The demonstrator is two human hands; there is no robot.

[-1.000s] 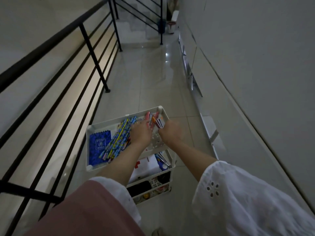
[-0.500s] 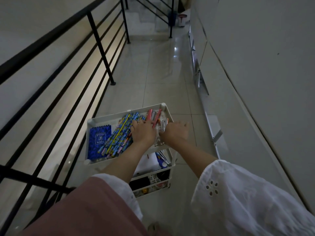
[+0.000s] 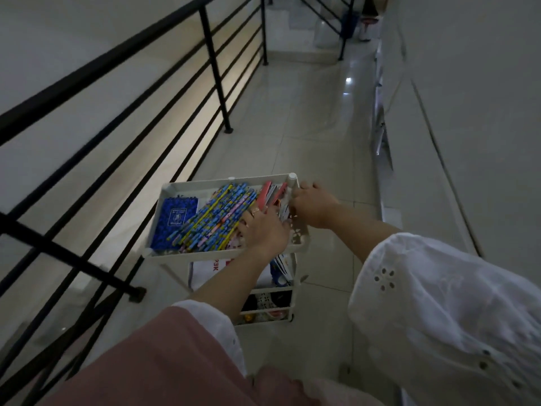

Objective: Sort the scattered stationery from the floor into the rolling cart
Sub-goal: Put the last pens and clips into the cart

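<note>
Both hands still in the cart's top tray, right one has slid over to the corner

Compared to a second ago, the right hand (image 3: 314, 208) no longer holds that little bunch of pens up. It now sits at the right rim of the rolling cart (image 3: 205, 183), right beside the white corner post (image 3: 292, 178). Its fingers are curled, but I honestly can't tell if that grip is on the rim, on a pen, or on nothing. The left hand (image 3: 263, 230) has stayed put, grip wide, fingers spread flat on the right end of the patterned pencils (image 3: 213, 215) and touching the pink pens (image 3: 270, 193). The blue notebook (image 3: 175, 219) lies at the tray's left end, just beside the pencils. The cart stands on the tile floor (image 3: 307, 127) next to the black railing (image 3: 117, 159), and the view has crept closer to it.
</note>
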